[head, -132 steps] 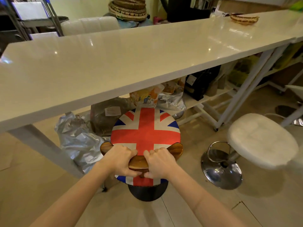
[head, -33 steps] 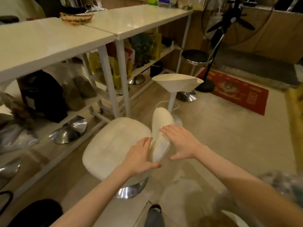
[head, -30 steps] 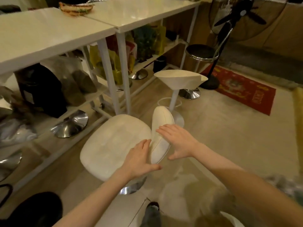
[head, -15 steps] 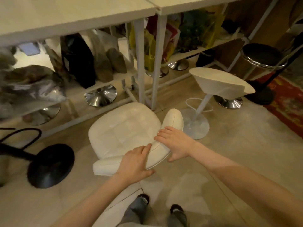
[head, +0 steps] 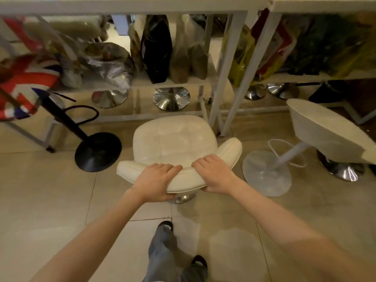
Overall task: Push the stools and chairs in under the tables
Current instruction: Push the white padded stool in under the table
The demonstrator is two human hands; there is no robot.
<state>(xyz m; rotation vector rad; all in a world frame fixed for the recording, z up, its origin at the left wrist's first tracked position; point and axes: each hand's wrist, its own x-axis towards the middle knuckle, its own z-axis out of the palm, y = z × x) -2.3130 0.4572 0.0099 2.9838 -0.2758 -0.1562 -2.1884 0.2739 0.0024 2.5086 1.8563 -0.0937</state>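
Observation:
A white padded stool (head: 173,137) with a low curved backrest stands in front of the white tables (head: 130,8), its seat just short of the table legs (head: 225,78). My left hand (head: 155,180) grips the backrest at its middle, fingers over the top and thumb underneath. My right hand (head: 213,174) grips the backrest just to the right in the same way. A flag-patterned stool (head: 22,84) with a black base (head: 97,151) sits under the table at the left. A white cone-seat stool (head: 325,129) stands at the right.
Bags (head: 156,47) and sacks fill a low shelf under the tables. Chrome stool bases (head: 172,98) show beyond the shelf. My feet (head: 183,251) are on the tiled floor behind the stool.
The flag stool went under the table earlier. Since half a second ago the white stool has turned its backrest squarely toward me, and both hands have closed round the backrest.

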